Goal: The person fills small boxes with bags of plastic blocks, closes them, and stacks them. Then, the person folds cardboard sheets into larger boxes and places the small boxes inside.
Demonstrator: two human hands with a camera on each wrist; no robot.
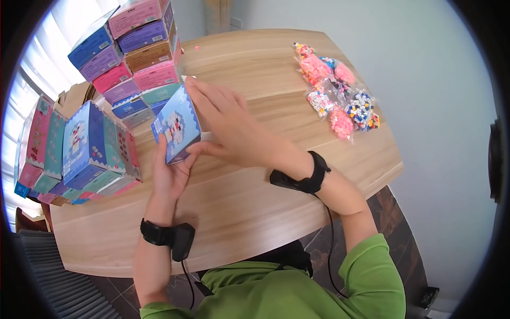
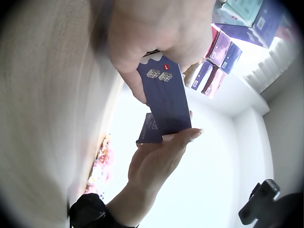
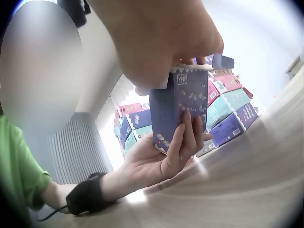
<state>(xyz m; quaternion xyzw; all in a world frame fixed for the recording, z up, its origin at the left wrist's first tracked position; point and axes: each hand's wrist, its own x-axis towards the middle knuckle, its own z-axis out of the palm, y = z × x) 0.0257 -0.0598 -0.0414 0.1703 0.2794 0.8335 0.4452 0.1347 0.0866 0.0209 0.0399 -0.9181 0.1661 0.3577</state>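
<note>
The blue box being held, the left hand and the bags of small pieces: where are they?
Blue box (image 1: 178, 126): head view, on its picture-printed face.
Left hand (image 1: 171, 178): head view, middle of the hand.
Bags of small pieces (image 1: 338, 94): head view, mid-pile, on clear plastic.

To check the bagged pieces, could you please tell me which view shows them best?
The head view: the bagged pieces lie unobstructed, colours clear. The left wrist view shows only a blurred part; the right wrist view, none.
</note>
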